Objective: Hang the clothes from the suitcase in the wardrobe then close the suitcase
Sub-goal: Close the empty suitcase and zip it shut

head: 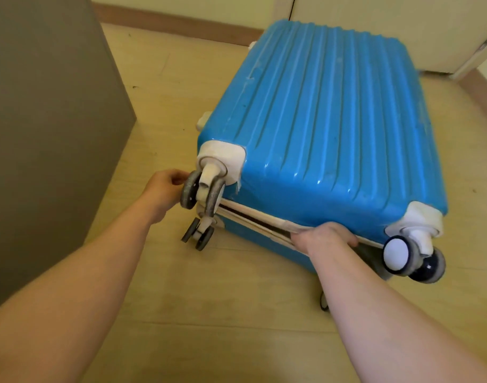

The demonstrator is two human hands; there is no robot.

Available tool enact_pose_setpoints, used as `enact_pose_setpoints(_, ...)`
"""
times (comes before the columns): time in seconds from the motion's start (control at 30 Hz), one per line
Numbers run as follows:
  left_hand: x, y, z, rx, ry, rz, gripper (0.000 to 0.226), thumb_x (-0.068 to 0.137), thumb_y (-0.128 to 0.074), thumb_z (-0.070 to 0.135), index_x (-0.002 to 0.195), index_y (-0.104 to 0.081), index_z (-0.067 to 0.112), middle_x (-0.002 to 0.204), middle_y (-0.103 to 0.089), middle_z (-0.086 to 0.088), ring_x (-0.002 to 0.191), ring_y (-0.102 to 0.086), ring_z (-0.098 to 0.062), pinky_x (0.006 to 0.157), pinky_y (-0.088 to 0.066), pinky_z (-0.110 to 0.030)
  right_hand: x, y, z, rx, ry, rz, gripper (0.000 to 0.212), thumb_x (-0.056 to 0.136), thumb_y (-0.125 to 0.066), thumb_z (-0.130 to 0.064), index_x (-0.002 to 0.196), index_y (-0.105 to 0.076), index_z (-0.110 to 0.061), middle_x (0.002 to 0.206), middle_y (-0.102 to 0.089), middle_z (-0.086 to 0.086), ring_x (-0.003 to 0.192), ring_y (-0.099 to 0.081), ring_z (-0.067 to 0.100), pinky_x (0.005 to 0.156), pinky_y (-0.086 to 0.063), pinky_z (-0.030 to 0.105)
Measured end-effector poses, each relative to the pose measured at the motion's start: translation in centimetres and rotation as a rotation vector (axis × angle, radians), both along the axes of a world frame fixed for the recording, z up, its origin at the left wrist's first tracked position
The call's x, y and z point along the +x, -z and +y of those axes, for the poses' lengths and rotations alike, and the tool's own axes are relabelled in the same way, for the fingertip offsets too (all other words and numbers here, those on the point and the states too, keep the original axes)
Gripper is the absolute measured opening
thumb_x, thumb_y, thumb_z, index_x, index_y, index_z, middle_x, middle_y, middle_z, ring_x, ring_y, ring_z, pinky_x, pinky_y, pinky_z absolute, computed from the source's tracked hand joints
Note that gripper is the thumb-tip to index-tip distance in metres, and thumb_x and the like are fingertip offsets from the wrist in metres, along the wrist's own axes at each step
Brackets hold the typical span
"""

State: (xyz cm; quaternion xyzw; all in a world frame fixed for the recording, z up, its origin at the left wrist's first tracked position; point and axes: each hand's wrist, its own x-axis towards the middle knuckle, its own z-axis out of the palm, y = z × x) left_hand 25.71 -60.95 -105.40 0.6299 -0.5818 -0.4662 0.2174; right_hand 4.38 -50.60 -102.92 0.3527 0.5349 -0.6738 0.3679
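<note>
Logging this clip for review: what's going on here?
A person works at a blue suitcase lying flat on the floor, lid down but with a gap showing along the seam at the wheel end. The right grip holds the seam edge. The left grip is curled beside a corner wheel; whether it holds anything is hidden. No clothes are in view.

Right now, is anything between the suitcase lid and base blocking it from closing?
Only the right hand: its fingers curl into the open seam on the wheel end of the suitcase. No clothing shows in the gap. Left hand is outside it.
</note>
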Motion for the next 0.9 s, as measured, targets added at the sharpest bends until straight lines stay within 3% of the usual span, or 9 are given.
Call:
enact_pose_setpoints(0.1, 2.7, 0.5, -0.7, -0.048, 0.010, -0.106, 0.019, 0.088, -0.057, 0.002, 0.107, -0.063, 0.003, 0.085, -0.062, -0.005, 0.085, -0.056, -0.019, 0.063, -0.049, -0.018, 0.1, -0.5, -1.1, -0.243, 0.151, -0.172, 0.051, 0.094, -0.023, -0.057, 0.134, -0.042, -0.032, 0.141, -0.047, -0.003, 0.127, -0.045, 0.028, 0.109, -0.034, 0.048)
enact_pose_setpoints(0.2, 4.1, 0.8, -0.4, -0.188, 0.133, -0.417, 0.022, 0.088, -0.058, 0.006, 0.108, -0.067, 0.006, 0.101, -0.068, -0.012, 0.097, -0.061, -0.027, 0.082, -0.048, -0.034, 0.2, -0.4, -1.2, -0.250, 0.134, -0.120, 0.049, 0.094, -0.023, -0.058, 0.128, -0.048, -0.032, 0.136, -0.052, -0.003, 0.122, -0.050, 0.026, 0.108, -0.037, 0.046)
enact_pose_setpoints(0.3, 3.4, 0.7, 2.4, -0.289, 0.187, -0.563, 0.021, 0.091, -0.050, 0.007, 0.106, -0.064, 0.003, 0.105, -0.063, -0.017, 0.097, -0.058, -0.034, 0.074, -0.042, -0.034, 0.4, -0.6, -1.4, -0.328, 0.157, -0.046, 0.052, 0.093, -0.025, -0.062, 0.133, -0.045, -0.034, 0.141, -0.048, -0.003, 0.127, -0.046, 0.023, 0.112, -0.031, 0.046)
enact_pose_setpoints(0.43, 0.6, 1.0, 7.9, -0.249, 0.278, -0.415, 0.018, 0.093, -0.051, 0.014, 0.106, -0.060, 0.006, 0.100, -0.062, -0.010, 0.090, -0.058, -0.025, 0.065, -0.040, -0.019, 1.6, -1.1, -0.9, -0.346, 0.135, -0.002, 0.057, 0.091, -0.027, -0.066, 0.137, -0.041, -0.034, 0.141, -0.047, -0.004, 0.127, -0.046, 0.021, 0.113, -0.031, 0.042)
enact_pose_setpoints(0.57, -5.3, 1.4, 11.0, -0.297, 0.360, -0.390, 0.018, 0.094, -0.051, 0.018, 0.107, -0.059, 0.009, 0.111, -0.059, -0.009, 0.102, -0.056, -0.024, 0.079, -0.040, -0.027, 2.5, -1.6, 0.0, -0.239, 0.080, -0.067, 0.062, 0.088, -0.030, -0.069, 0.140, -0.035, -0.035, 0.143, -0.044, -0.006, 0.129, -0.044, 0.023, 0.112, -0.033, 0.041)
enact_pose_setpoints(0.67, -7.2, 1.3, 11.1, -0.315, 0.285, -0.410, 0.016, 0.093, -0.052, 0.017, 0.105, -0.059, 0.008, 0.111, -0.059, -0.009, 0.103, -0.055, -0.024, 0.080, -0.042, -0.029, 1.6, -0.5, 1.7, -0.180, -0.208, -0.035, 0.063, 0.092, -0.019, -0.064, 0.126, -0.049, -0.020, 0.115, -0.059, 0.005, 0.107, -0.057, 0.026, 0.099, -0.046, 0.041)
enact_pose_setpoints(0.77, -6.3, 1.1, 10.3, -0.289, 0.417, -0.394, 0.018, 0.092, -0.054, 0.016, 0.107, -0.062, 0.010, 0.112, -0.060, -0.005, 0.103, -0.055, -0.021, 0.079, -0.040, -0.025, -0.1, 0.7, 3.2, 0.170, -0.686, 0.136, 0.050, 0.100, -0.022, -0.039, 0.092, -0.057, -0.004, 0.072, -0.053, 0.011, 0.065, -0.052, 0.026, 0.067, -0.049, 0.036)
enact_pose_setpoints(0.83, -5.7, 0.5, 9.8, -0.260, 0.468, -0.356, 0.017, 0.091, -0.055, 0.015, 0.105, -0.064, 0.009, 0.108, -0.062, -0.004, 0.099, -0.056, -0.018, 0.077, -0.038, -0.022, -0.3, 1.0, 3.6, 0.305, -0.957, 0.257, 0.052, 0.100, -0.024, -0.036, 0.072, -0.053, -0.003, 0.065, -0.048, 0.010, 0.057, -0.047, 0.024, 0.067, -0.048, 0.033)
enact_pose_setpoints(0.9, -5.8, -0.1, 9.9, -0.248, 0.522, -0.368, 0.015, 0.091, -0.057, 0.015, 0.101, -0.064, 0.008, 0.103, -0.065, -0.007, 0.092, -0.055, -0.016, 0.075, -0.038, -0.021, 0.3, 0.9, 3.9, 0.278, -1.194, 0.262, 0.052, 0.100, -0.026, -0.040, 0.072, -0.054, -0.006, 0.070, -0.052, 0.009, 0.062, -0.050, 0.023, 0.070, -0.048, 0.032)
